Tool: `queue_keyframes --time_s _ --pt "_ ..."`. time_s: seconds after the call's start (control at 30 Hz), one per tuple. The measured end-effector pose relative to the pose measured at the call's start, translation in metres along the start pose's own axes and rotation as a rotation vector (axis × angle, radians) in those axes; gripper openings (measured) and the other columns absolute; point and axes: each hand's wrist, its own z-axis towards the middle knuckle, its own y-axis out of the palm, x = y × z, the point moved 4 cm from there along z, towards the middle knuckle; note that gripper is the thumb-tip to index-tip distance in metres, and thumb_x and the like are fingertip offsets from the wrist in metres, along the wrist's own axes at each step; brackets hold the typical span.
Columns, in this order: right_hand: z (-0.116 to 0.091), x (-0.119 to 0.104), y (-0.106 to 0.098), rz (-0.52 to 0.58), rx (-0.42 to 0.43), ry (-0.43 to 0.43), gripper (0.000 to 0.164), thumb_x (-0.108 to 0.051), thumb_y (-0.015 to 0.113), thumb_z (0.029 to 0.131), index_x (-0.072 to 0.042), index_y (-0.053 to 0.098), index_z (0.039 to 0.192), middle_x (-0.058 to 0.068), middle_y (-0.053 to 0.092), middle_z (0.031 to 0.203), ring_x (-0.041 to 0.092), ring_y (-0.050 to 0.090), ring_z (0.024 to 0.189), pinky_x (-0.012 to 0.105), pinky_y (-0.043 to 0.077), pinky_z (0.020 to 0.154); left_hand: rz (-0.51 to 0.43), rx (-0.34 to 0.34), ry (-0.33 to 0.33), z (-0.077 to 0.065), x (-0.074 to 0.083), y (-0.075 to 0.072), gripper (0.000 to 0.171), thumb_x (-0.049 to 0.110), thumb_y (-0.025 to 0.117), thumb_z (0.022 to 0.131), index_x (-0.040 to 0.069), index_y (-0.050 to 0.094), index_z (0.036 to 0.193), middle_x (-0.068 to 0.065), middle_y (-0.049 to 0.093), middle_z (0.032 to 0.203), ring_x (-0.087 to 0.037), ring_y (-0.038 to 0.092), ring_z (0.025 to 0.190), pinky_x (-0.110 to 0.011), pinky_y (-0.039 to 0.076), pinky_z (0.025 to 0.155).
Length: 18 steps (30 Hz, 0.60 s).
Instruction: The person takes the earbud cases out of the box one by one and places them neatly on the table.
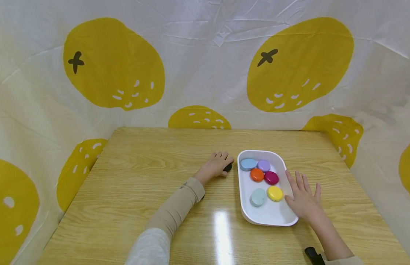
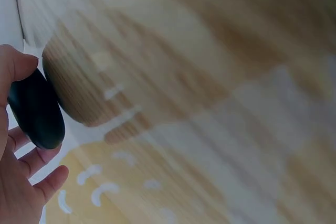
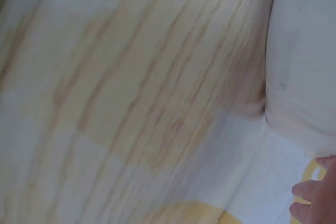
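while pinching the black stone (image 2: pixel 39 111) in the left hand (image 1: pixel 216 165), held it just outside the white tray (image 1: pixel 269 215), at about ten o'clock from its middle, with the thumb on one side and curled fingers toward the other. could not make out any contact, or gap, between the stone's underside and the wooden table (image 1: pixel 142 158). spread the fingers of the right hand (image 1: pixel 304 200), nearly straight, at the rim between three and four o'clock, without being able to tell how firmly pressed. saw inside the tray a blue stone (image 1: pixel 248 164) at eleven, a lilac stone (image 1: pixel 264 165) at twelve, an orange stone (image 1: pixel 257 175) between ten and eleven, a crimson stone (image 1: pixel 271 178) near one, a yellow stone (image 1: pixel 275 193) at four and a pale aqua stone (image 1: pixel 258 197) toward eight. judged an even pinch across the smooth black sides best, to lower the risk of slipping. thought it wise, too, to brace the rim lightly against any sideways knock, with the thumb clear of the yellow stone.
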Motion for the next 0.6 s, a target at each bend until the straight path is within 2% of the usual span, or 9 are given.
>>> queue_keyframes --time_s 0.13,0.27,0.47,0.6 --pt "0.0 0.0 -0.001 0.003 -0.001 -0.001 0.078 -0.025 0.05 0.088 -0.019 0.0 0.148 0.027 0.002 0.148 0.046 -0.001 0.133 0.066 -0.016 0.095 -0.01 -0.008 -0.008 0.0 0.0 0.0 0.054 0.042 0.06 0.083 0.023 0.04 0.129 -0.004 0.04 0.125 -0.024 0.039 0.115 -0.042 0.031 0.098" --pt "0.0 0.0 -0.001 0.0 -0.003 -0.005 0.078 -0.025 0.049 0.088 -0.019 0.0 0.148 0.027 0.002 0.148 0.046 0.0 0.133 0.066 -0.016 0.095 -0.02 -0.007 -0.048 0.0 -0.001 -0.005 0.053 0.044 0.06 0.084 0.026 0.04 0.13 -0.002 0.041 0.126 -0.024 0.039 0.117 -0.044 0.03 0.1" --pt "-0.001 -0.001 -0.001 0.011 -0.004 -0.004 0.078 -0.025 0.05 0.088 -0.019 0.001 0.148 0.027 0.002 0.148 0.046 0.0 0.133 0.066 -0.016 0.095 -0.072 0.062 -0.085 0.002 0.005 -0.032 0.053 0.045 0.054 0.086 0.026 0.039 0.133 0.0 0.041 0.13 -0.024 0.038 0.122 -0.048 0.025 0.103" --pt "-0.001 -0.001 -0.001 0.017 -0.004 -0.004 0.078 -0.024 0.05 0.088 -0.018 0.001 0.148 0.027 0.002 0.147 0.046 0.0 0.133 0.066 -0.017 0.094 -0.075 0.082 -0.062 0.001 0.024 -0.051 0.055 0.047 0.05 0.087 0.025 0.036 0.136 0.0 0.038 0.133 -0.023 0.036 0.123 -0.046 0.024 0.104"
